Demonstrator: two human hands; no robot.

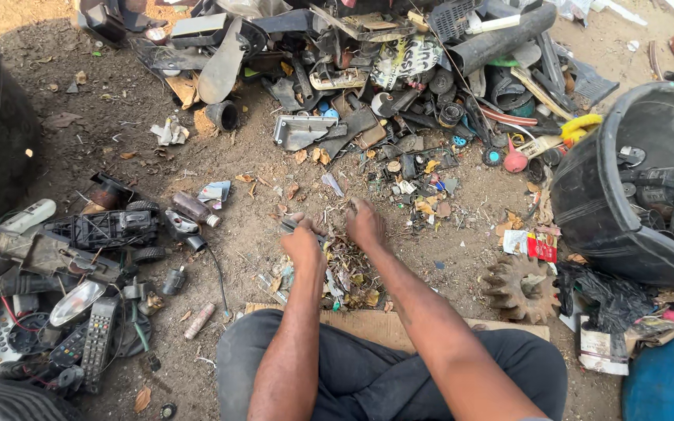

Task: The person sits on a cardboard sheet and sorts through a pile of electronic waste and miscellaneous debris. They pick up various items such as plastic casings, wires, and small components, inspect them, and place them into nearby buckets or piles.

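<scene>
Scrap everywhere, and you're sat right in the middle of it on a flattened piece of cardboard (368,323) laid on the dirt ground (259,164). Both your hands are down in a small heap of leaves and shredded bits (349,273) just past the cardboard's far edge. Your left hand (303,243) is curled narrow around a small grey piece, though you can't really make out what it is from here. Your right hand (366,224) is fingers-down into the top of the heap, pinched in close; whether it's actually got hold of anything I can't tell.

Off to your left, near the cardboard's left corner, there's a black toy car chassis (107,228) with a couple of remote controls (97,335) lying closer to you, plus a clear lamp lens (76,302). On your right sits a rusty toothed gear (520,287) touching the cardboard's far right end, and beyond it a big black tub (587,203) full of dark plastic parts. Straight ahead, well apart from your hands, is the main pile of broken plastic and metal junk (399,70).
</scene>
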